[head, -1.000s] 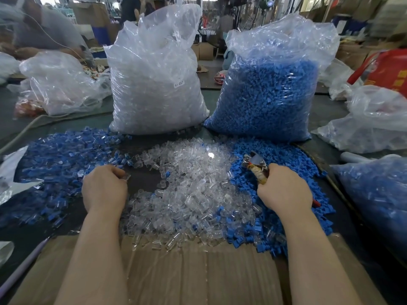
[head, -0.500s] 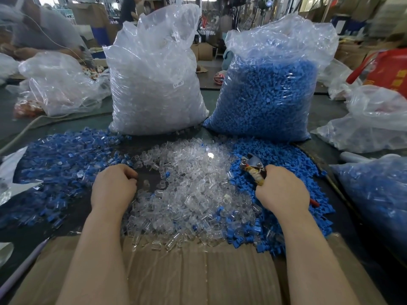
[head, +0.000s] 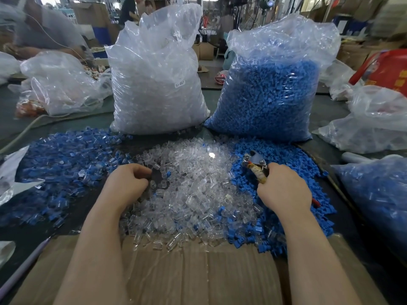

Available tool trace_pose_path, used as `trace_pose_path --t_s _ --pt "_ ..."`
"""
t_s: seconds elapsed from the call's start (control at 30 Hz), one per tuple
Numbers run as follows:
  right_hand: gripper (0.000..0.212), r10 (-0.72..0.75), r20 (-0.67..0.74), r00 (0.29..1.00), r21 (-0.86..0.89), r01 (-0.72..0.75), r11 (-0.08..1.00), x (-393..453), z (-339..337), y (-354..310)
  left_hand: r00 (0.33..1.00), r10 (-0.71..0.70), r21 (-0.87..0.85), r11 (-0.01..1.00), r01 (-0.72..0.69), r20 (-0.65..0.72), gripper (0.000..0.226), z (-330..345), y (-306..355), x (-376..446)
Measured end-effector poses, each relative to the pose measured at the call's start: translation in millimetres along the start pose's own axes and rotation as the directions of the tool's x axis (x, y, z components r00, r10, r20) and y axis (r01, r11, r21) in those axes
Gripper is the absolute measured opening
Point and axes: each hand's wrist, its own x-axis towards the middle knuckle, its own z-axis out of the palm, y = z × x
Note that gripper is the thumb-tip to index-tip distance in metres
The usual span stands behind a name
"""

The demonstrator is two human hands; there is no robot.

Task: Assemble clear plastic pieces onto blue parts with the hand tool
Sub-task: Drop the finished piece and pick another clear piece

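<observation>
The left hand (head: 126, 181) lies curled at the left edge of the clear plastic pieces (head: 193, 190) heaped mid-worktop; whether it holds one I cannot tell. The right hand (head: 284, 190) grips the hand tool (head: 256, 165) over the loose blue parts (head: 286, 159). Behind stand a clear-piece bag (head: 156, 84) and a blue-part bag (head: 271, 93)

Clear pieces (head: 198, 190) heaped centre; blue parts (head: 286, 164) piled right; hand tool (head: 256, 165) gripped.
</observation>
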Motion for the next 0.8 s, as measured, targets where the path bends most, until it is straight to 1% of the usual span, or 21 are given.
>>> trace_pose_path --t_s 0.07,0.13,0.27,0.37,0.4,0.5,0.6,0.7,0.8 --pt "0.011 0.016 -0.028 0.999 0.004 -0.016 1.0 0 -1 0 0.999 0.002 0.002 1.0 -0.002 0.036 0.02 2 3 -1" --pt "0.01 0.043 -0.06 0.997 0.017 -0.042 0.999 0 -2 1 0.998 0.002 0.047 0.999 -0.004 0.057 0.015 4 7 -2" --pt "0.018 0.146 -0.12 0.982 0.05 -0.141 0.989 -1 -3 2 1.0 0.018 0.112 0.994 -0.018 -0.006 0.021 8 13 -2" --pt "0.019 0.191 -0.1 0.976 0.037 -0.188 0.981 -2 -3 4 0.998 0.051 0.122 0.991 -0.054 0.031 0.019 11 17 -3" --pt "0.018 0.186 -0.086 0.979 0.022 -0.185 0.982 -2 -2 5 0.997 0.065 0.125 0.99 -0.071 0.051 0.018 12 18 -4" --pt "0.017 0.155 -0.067 0.986 -0.003 -0.155 0.988 -2 1 5 0.99 0.101 0.12 0.986 -0.112 0.096 0.026 13 20 -6" --pt "0.018 0.139 -0.042 0.989 -0.02 -0.14 0.99 -1 2 3 0.988 0.115 0.122 0.984 -0.128 0.108 0.025 14 21 -7" --pt "0.023 0.119 -0.033 0.992 -0.035 -0.12 0.992 0 3 2 0.99 0.122 0.102 0.986 -0.129 0.07 0.021 15 21 -7" --pt "0.022 0.116 -0.05 0.992 -0.021 -0.117 0.993 0 4 3 0.993 0.12 -0.01 0.993 -0.119 0.006 0.013 14 23 -9"
